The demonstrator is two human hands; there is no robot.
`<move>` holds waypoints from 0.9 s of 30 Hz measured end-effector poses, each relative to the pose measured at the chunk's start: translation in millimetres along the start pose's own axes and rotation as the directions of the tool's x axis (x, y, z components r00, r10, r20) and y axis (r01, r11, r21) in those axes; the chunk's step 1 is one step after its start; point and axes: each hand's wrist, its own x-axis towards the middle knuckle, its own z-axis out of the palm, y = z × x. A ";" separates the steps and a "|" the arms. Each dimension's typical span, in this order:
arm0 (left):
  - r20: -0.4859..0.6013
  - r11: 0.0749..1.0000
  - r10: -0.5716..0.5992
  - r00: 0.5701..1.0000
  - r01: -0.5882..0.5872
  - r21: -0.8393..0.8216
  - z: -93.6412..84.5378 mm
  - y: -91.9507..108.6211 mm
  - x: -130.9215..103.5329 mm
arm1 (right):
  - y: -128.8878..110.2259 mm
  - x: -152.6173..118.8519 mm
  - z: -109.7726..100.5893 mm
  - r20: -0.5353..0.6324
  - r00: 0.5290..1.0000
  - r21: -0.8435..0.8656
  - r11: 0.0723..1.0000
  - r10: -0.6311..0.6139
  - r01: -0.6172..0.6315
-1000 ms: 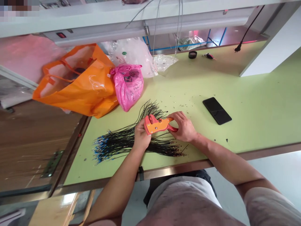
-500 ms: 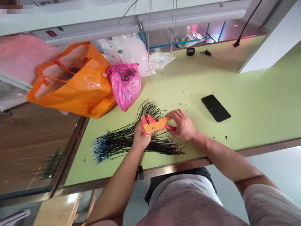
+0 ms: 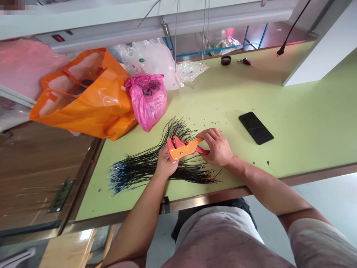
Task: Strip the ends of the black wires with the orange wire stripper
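My right hand (image 3: 217, 148) is wrapped round the handles of an orange and red wire stripper (image 3: 185, 149). The tool's head points left, above a spread of black wires (image 3: 145, 163). My left hand (image 3: 166, 163) is at that head with its fingers curled, partly covered by the tool. What the left fingers pinch is hidden. Below the hands the wires lie on the table, with blue ends to the left and copper-coloured ends to the right. Another group of black wire ends (image 3: 178, 128) fans out behind the stripper.
A black phone (image 3: 256, 128) lies on the green table (image 3: 301, 130) to the right. An orange bag (image 3: 111, 100) and a pink plastic bag (image 3: 149, 98) stand at the back left. Small scraps (image 3: 214, 123) are scattered behind my right hand. A white upright panel (image 3: 318, 48) rises at the back right.
My left hand has shifted very slightly to the left, along with the head of the stripper. The right hand keeps its hold, and the wires look the same.
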 end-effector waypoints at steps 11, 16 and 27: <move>-0.017 1.000 0.024 1.000 -0.025 -0.018 3.4 1.1 -1.6 | -1.6 -0.4 0.6 -0.067 0.996 -0.077 0.995 -0.066 0.061; -0.006 1.000 0.017 1.000 -0.017 -0.018 8.4 7.5 -2.5 | -1.3 -0.1 0.2 -0.050 0.997 -0.075 0.996 -0.058 0.054; 0.039 0.973 -0.127 0.991 0.133 -0.186 12.0 19.7 -3.9 | 2.6 0.4 0.1 -0.105 0.982 -0.201 0.970 -0.157 0.134</move>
